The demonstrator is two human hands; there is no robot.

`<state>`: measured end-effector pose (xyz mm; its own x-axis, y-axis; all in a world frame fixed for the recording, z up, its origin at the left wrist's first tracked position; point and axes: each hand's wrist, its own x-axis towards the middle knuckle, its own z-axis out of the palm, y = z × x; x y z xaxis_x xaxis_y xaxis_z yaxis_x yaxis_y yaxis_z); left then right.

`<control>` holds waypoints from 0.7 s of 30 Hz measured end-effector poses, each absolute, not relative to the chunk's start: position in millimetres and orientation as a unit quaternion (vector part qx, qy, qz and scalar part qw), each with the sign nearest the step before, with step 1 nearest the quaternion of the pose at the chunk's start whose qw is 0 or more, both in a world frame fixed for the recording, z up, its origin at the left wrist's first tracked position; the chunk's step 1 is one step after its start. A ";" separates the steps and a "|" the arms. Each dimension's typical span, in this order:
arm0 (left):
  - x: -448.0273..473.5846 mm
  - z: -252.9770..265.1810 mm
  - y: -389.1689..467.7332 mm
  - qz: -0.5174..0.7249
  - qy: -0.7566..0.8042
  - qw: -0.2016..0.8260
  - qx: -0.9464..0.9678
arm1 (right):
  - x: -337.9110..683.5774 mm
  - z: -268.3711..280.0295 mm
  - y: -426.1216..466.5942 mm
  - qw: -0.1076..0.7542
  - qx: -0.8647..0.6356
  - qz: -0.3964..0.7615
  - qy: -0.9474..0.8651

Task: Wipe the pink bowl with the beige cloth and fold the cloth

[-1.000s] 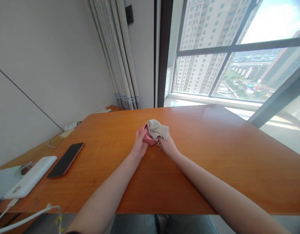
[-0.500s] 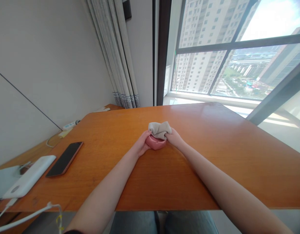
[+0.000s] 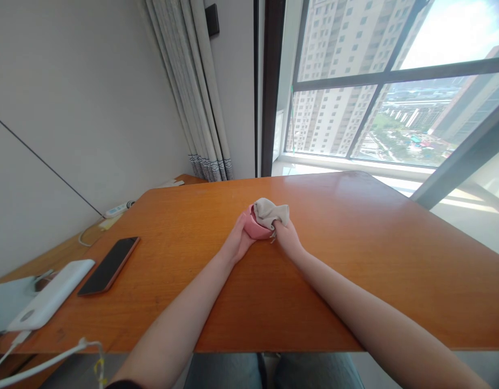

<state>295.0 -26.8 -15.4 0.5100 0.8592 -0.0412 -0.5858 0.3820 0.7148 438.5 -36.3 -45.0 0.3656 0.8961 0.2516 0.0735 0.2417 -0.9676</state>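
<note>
A pink bowl (image 3: pixel 256 231) is held over the middle of the wooden table, its opening tilted to the right. My left hand (image 3: pixel 238 240) grips it from the left side, fingers around the wall. A light grey cloth (image 3: pixel 269 212) lies bunched in and over the bowl's opening. My right hand (image 3: pixel 287 236) is closed on the cloth at the bowl's right side. Loose threads or a thin cord hang from the cloth near my right fingers. The cloth hides most of the bowl's inside.
On the left of the wooden table (image 3: pixel 334 259) lie a dark phone (image 3: pixel 109 266) and a white power bank (image 3: pixel 52 294) with a cable plugged in. A white power strip (image 3: pixel 119 209) sits by the wall. The table's front edge is close to my legs.
The bowl has tipped, its left rim rising and its opening turning right. My right hand has shifted the cloth slightly right, uncovering some of the bowl's left inside.
</note>
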 end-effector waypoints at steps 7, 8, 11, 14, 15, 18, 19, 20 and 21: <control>291.4 -28.3 -20.8 0.363 0.275 0.814 0.361 | 460.4 -30.8 -32.4 0.551 -0.518 0.314 -0.574; 291.9 -28.6 -20.2 0.374 0.275 0.810 0.359 | 459.0 -29.6 -32.6 0.544 -0.504 0.309 -0.595; 293.3 -27.3 -17.8 0.446 0.259 0.787 0.340 | 450.6 -29.7 -35.1 0.553 -0.459 0.277 -0.637; 291.4 -25.3 -13.2 0.505 0.229 0.764 0.330 | 439.4 -33.8 -41.1 0.551 -0.444 0.253 -0.660; 290.1 -24.7 -11.7 0.516 0.227 0.758 0.328 | 435.9 -35.2 -43.8 0.540 -0.447 0.248 -0.669; 286.8 -21.8 -9.5 0.549 0.230 0.740 0.313 | 427.9 -37.8 -51.5 0.493 -0.456 0.241 -0.700; 286.7 -20.6 -10.1 0.557 0.228 0.736 0.311 | 426.0 -38.3 -53.0 0.488 -0.456 0.243 -0.704; 287.3 -19.4 -11.2 0.559 0.223 0.735 0.313 | 424.4 -38.8 -53.7 0.495 -0.456 0.248 -0.697; 288.7 -18.4 -12.9 0.554 0.217 0.738 0.318 | 423.1 -39.5 -53.6 0.514 -0.460 0.253 -0.679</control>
<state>288.7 -12.9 -18.4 0.2911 0.9561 0.0325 -0.6794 0.1827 0.7107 423.1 -53.6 -39.5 -0.0487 0.8843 0.4644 0.3649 0.4485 -0.8159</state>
